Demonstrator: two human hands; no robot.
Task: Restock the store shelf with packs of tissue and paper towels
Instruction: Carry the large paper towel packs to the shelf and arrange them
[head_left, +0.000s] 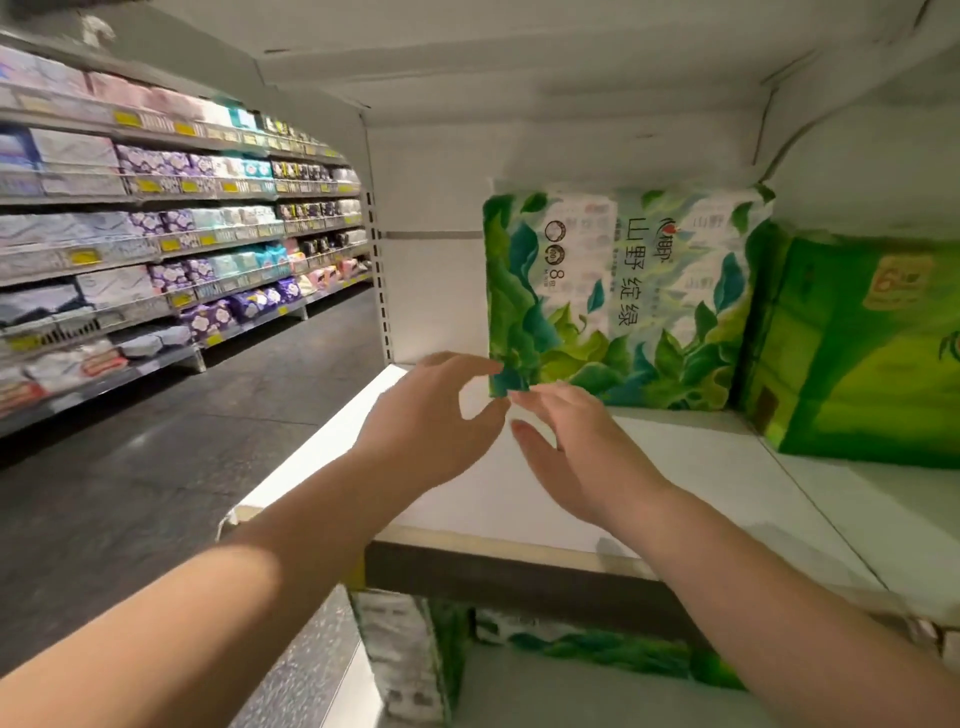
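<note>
Head view: leaf-print tissue pack stood at shelf rear, green pack at 3 o'clock; left hand, right hand spread, nothing held; front space unfilled.

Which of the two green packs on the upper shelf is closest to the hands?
The leaf-printed pack standing at the back, its lower left corner at the fingertips of the left hand. The plain green pack lies farther right.
</note>
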